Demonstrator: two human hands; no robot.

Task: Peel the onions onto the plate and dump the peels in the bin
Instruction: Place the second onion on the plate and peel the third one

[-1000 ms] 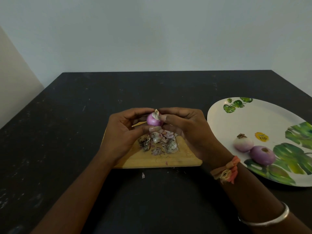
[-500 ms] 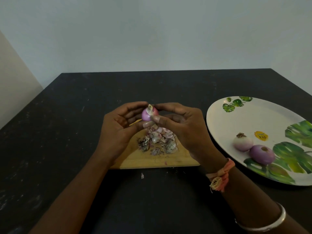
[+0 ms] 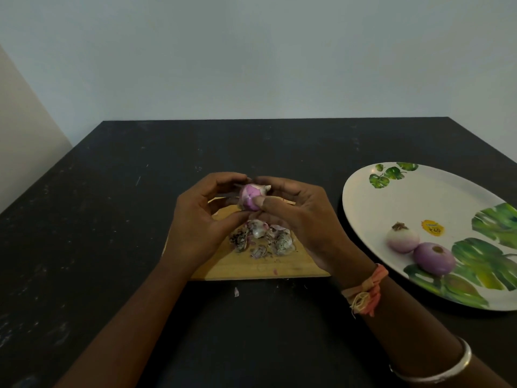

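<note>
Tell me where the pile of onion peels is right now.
In the head view, the peel pile lies centre-frame on the wooden cutting board, just below the onion held above it, left of the plate.

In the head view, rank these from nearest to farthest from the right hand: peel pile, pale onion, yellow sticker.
1. Peel pile, on the board under the right hand.
2. Pale onion, on the plate.
3. Yellow sticker, farther right.
</note>
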